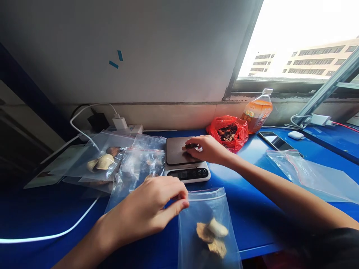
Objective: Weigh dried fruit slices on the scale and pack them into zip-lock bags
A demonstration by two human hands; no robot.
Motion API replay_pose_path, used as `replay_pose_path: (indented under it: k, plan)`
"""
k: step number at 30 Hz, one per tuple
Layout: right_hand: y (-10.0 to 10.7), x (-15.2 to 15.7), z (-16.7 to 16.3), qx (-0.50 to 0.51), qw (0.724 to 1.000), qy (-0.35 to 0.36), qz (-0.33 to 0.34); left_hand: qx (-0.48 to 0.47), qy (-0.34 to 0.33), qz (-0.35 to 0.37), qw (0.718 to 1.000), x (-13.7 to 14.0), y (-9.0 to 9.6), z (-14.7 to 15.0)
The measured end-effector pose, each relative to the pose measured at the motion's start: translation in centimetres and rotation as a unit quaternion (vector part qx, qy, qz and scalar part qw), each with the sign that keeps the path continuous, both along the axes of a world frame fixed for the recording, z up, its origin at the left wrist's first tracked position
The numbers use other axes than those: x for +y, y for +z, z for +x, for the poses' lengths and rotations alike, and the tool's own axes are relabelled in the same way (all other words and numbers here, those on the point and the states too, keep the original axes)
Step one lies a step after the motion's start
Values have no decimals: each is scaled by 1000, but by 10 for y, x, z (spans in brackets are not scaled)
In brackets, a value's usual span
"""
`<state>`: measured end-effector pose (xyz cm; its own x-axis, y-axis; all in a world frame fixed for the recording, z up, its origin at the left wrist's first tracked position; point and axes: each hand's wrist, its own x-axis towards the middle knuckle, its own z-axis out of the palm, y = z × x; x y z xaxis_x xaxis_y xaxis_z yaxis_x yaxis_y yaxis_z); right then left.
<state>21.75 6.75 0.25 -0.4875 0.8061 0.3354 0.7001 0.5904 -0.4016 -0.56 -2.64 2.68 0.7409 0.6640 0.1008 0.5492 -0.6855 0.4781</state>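
Note:
Thumb and forefinger of my left hand point(159, 201) close at the top left corner of a clear zip bag point(193, 209) and appear to pinch it. Inside that bag lie a few pale tan dried pieces point(215, 237). My right hand point(209, 147) is over the metal plate of a kitchen scale point(175, 153), fingers closed around a small dark dried piece point(191, 145). Its exact kind does not show. The scale's display point(185, 174) is lit, but its digits are too blurred to read. Beyond my right hand sits an open red plastic bag point(242, 138) holding dark dried pieces point(227, 133).
On the left lie several zip bags point(130, 164), one with pale curved pieces point(102, 162). A bottle of orange drink point(259, 112) stands behind. To the right are a phone point(276, 140), an earbud case point(295, 135) and another zip bag point(322, 179). A white cable point(70, 229) crosses the blue table.

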Motion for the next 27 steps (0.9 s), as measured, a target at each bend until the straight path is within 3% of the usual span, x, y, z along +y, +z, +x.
replay_pose_path:
  k: [4, 8, 11, 16, 20, 22, 27]
  plan:
    - [20, -35, 16, 123, 979, 97, -132, -29, 54, 11, 998, 3, 2, -5]
    - [35, -66, 25, 96, 947, 158, -262, -43, 77, 6, 996, 6, 2, -5]
    - [41, -72, 23, 39, 923, 208, -322, -37, 76, 8, 996, 7, 0, -2]
    - [44, -71, 19, 3, 929, 195, -313, -63, 103, -8, 993, 9, 3, -5]
    - [25, -69, 20, 100, 961, 112, -230, -127, 194, -40, 972, 19, 3, -14]
    - [10, -67, 20, 190, 949, 62, -243, -160, 228, -70, 958, 25, 1, -17]
    - [-17, -73, 6, 355, 883, 21, -307, -240, 269, -128, 924, 39, -7, -19]
